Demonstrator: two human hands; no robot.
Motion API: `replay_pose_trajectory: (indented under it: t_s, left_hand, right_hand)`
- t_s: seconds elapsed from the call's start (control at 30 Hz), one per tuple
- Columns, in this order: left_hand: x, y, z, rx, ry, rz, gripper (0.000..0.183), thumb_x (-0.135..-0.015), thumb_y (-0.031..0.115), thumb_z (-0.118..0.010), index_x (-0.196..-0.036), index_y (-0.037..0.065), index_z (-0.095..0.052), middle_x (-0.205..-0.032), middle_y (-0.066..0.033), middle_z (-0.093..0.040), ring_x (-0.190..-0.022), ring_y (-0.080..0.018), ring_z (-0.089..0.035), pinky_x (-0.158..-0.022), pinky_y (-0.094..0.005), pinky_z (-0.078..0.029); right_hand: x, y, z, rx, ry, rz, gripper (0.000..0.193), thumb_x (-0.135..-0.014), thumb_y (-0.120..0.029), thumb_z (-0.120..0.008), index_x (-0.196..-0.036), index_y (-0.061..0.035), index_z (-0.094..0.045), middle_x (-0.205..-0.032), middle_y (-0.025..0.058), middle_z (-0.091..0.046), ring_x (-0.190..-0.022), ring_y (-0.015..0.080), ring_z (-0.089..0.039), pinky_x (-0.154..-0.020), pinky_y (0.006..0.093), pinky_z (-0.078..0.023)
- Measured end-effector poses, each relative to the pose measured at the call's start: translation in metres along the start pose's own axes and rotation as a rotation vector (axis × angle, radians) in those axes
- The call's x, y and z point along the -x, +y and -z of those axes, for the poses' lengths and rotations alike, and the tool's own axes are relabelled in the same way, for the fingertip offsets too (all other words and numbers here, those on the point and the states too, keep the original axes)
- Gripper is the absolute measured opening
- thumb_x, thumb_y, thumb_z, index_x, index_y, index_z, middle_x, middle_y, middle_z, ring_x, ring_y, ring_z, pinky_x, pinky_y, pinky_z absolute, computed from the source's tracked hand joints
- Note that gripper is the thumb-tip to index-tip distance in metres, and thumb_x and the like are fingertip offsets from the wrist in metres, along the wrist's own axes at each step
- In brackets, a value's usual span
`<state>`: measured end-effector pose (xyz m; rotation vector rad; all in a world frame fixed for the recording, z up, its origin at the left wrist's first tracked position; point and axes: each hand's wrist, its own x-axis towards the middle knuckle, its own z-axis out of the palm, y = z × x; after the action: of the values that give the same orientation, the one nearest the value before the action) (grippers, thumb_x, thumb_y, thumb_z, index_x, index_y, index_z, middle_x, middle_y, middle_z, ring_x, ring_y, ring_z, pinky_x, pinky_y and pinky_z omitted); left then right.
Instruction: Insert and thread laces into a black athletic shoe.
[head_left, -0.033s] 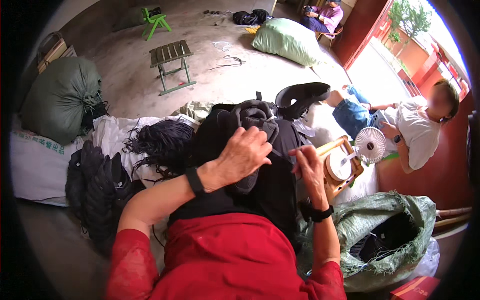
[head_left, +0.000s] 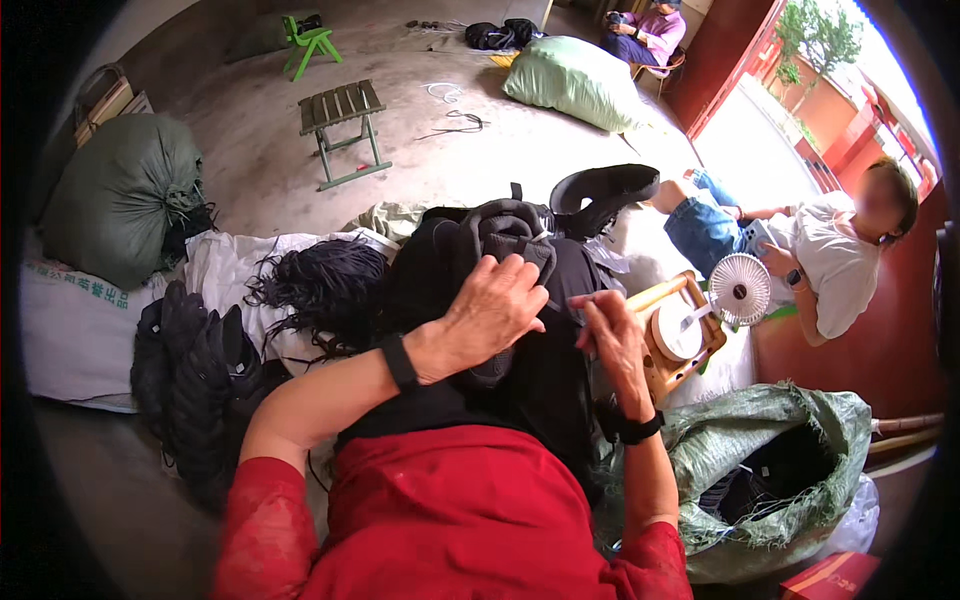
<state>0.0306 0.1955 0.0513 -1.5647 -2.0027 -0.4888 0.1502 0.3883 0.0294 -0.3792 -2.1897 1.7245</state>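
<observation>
A black shoe [head_left: 510, 232] rests on my lap, its opening and padded collar facing away from me. My left hand [head_left: 490, 310] lies over its near part, with curled fingers closed on it. To the right of the shoe, my right hand [head_left: 612, 335] is closed in a pinch, apart from the shoe. A thin dark shoelace seems to run between the two hands, hard to make out against my black trousers. Another black shoe [head_left: 605, 195] lies just beyond my right knee. Left of my lap is a bundle of black laces [head_left: 320, 280].
Stacked black shoe parts [head_left: 195, 360] lie at my left. At right stand a small white fan [head_left: 740, 290], a wooden rack [head_left: 665, 375] and an open green woven sack [head_left: 690, 450] holding black items. A folding stool [head_left: 342, 108] stands ahead; a seated person [head_left: 835, 250] is at right.
My left hand has shifted very slightly right. My right hand has moved a little, its fingers drawn slightly toward the left. The shoe stays in place.
</observation>
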Motion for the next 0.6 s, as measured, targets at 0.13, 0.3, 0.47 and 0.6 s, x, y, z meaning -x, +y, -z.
replay_pose_trajectory:
  t_s: [0.13, 0.3, 0.47, 0.6]
  left_hand:
    - [-0.011, 0.009, -0.020, -0.175, -0.057, 0.070, 0.011, -0.073, 0.019, -0.066, -0.076, 0.011, -0.057, -0.086, -0.0047, -0.049, -0.086, -0.0199, -0.049, -0.071, -0.0345, -0.038]
    - [0.009, 0.005, -0.013, -0.141, -0.038, -0.065, 0.006, -0.075, 0.016, -0.060, -0.076, 0.010, -0.058, -0.089, -0.0052, -0.052, -0.089, -0.0197, -0.051, -0.073, -0.0345, -0.039]
    - [0.019, -0.008, 0.003, -0.091, 0.057, -0.214, 0.010, -0.078, 0.015, -0.059, -0.083, 0.008, -0.057, -0.094, -0.0076, -0.059, -0.097, -0.0225, -0.059, -0.080, -0.0362, -0.042]
    - [0.003, -0.003, -0.002, 0.112, -0.016, -0.035, 0.011, -0.080, 0.017, -0.065, -0.085, 0.010, -0.057, -0.079, -0.0053, -0.056, -0.086, -0.0239, -0.057, -0.075, -0.0371, -0.042]
  right_hand:
    - [0.003, -0.010, -0.013, 0.052, -0.118, -0.012, 0.015, -0.099, -0.016, -0.055, -0.099, -0.0016, -0.060, -0.090, 0.0046, -0.070, -0.056, 0.0076, -0.058, -0.048, 0.0219, -0.044]
    - [0.006, 0.001, -0.017, 0.033, -0.154, -0.042, 0.015, -0.099, -0.015, -0.055, -0.104, -0.0013, -0.060, -0.080, 0.0038, -0.066, -0.056, 0.0085, -0.059, -0.047, 0.0229, -0.045]
    - [0.006, 0.006, -0.021, -0.005, -0.179, -0.048, 0.014, -0.098, -0.014, -0.055, -0.101, -0.0014, -0.060, -0.084, 0.0052, -0.068, -0.056, 0.0091, -0.059, -0.049, 0.0237, -0.047]
    - [0.007, 0.004, -0.017, -0.054, -0.195, -0.079, 0.018, -0.097, -0.021, -0.059, -0.102, -0.0043, -0.061, -0.084, 0.0019, -0.069, -0.057, 0.0066, -0.057, -0.050, 0.0218, -0.045]
